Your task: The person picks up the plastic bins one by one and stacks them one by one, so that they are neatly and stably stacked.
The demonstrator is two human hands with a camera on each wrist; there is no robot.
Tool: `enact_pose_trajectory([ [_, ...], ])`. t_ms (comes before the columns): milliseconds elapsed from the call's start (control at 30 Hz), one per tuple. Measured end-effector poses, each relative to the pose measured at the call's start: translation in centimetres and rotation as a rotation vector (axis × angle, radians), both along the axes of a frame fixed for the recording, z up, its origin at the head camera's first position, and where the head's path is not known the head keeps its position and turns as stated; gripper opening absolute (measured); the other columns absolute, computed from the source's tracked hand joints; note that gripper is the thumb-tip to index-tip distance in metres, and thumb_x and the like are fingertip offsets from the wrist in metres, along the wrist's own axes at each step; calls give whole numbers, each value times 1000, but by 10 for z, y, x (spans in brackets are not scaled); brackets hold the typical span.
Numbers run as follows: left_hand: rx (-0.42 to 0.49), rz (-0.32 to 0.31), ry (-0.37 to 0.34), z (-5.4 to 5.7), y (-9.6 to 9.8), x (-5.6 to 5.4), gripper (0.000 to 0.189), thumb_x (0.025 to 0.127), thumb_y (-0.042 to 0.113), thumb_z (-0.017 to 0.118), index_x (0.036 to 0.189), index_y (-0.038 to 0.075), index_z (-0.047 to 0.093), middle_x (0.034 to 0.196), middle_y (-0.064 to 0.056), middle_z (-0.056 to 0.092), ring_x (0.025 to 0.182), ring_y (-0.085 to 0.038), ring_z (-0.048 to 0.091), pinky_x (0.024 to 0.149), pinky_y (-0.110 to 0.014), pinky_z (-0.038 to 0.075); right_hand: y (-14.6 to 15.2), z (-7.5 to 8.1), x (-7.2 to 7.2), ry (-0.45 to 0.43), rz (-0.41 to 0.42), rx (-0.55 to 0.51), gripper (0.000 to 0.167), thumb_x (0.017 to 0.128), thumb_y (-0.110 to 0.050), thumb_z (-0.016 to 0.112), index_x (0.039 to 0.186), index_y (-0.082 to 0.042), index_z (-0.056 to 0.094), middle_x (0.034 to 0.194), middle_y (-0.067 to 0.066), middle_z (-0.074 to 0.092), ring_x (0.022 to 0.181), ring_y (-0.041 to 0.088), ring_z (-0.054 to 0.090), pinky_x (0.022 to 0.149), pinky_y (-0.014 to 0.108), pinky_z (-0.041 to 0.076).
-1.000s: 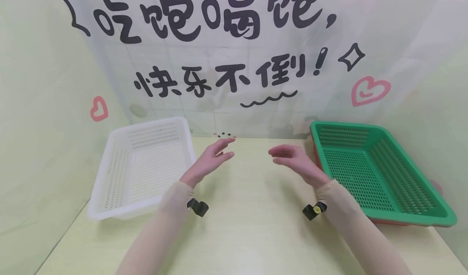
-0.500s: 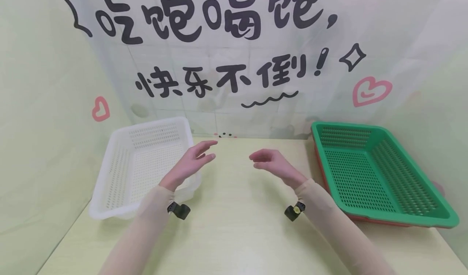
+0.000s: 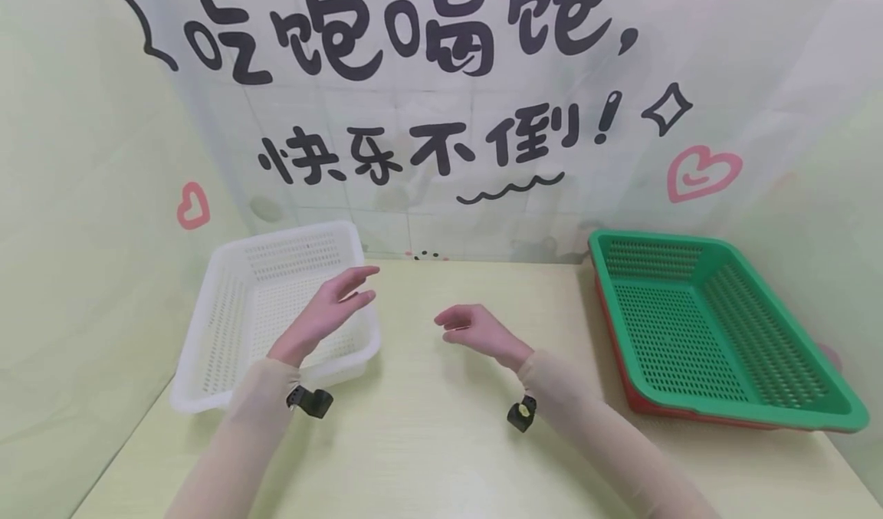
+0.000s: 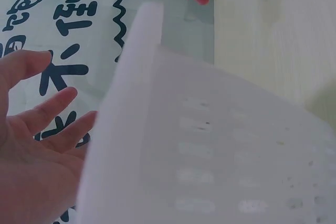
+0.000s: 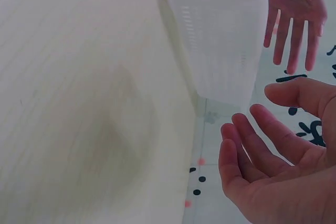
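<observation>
My left hand point(image 3: 323, 313) hovers over the right part of a white plastic basket point(image 3: 191, 350), fingers extended and nothing held. In the left wrist view the basket's outer wall point(image 4: 210, 145) fills the middle, with the left hand point(image 4: 42, 129) beyond its rim. My right hand point(image 3: 479, 332) hangs over the table between two baskets, palm turned inward, fingers loosely bent and holding nothing. The right wrist view shows that right hand point(image 5: 283, 156) with thumb and fingers apart, and the white basket point(image 5: 220, 35) past it.
At the right stands a green plastic basket point(image 3: 679, 343), nested on a red one point(image 3: 635, 396) of which a strip shows. Both baskets rest on a pale wooden table point(image 3: 428, 442). Behind is a white wall sheet point(image 3: 414, 228) with black lettering and pink hearts.
Both hands have moved left: the left from beside the white basket to over it, the right away from the green basket and nearer the table's middle. The baskets stay in place.
</observation>
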State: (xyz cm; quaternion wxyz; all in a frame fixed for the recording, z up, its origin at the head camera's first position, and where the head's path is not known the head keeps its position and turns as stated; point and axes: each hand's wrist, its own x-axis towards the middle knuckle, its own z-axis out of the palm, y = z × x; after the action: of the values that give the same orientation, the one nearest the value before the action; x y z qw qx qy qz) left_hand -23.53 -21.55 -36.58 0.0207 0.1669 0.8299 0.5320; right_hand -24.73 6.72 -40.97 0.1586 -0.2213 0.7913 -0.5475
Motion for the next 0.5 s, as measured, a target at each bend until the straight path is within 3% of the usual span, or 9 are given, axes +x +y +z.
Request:
enact_pose_trajectory([
  [267, -22, 37, 1, -4, -21, 9, 50, 99, 23, 57, 144, 4, 42, 151, -16, 34, 141, -36, 23, 112, -53, 23, -30, -10, 7, 64, 54, -41, 31, 92, -6, 58, 121, 3, 62, 122, 17, 62, 106, 21, 60, 91, 32, 50],
  [500, -44, 65, 11, -9, -37, 16, 51, 99, 23, 56, 144, 3, 41, 150, -18, 34, 140, -38, 23, 112, -55, 23, -57, -10, 11, 59, 16, -61, 34, 96, -12, 56, 128, 0, 58, 124, 13, 62, 110, 25, 59, 94, 35, 48],
])
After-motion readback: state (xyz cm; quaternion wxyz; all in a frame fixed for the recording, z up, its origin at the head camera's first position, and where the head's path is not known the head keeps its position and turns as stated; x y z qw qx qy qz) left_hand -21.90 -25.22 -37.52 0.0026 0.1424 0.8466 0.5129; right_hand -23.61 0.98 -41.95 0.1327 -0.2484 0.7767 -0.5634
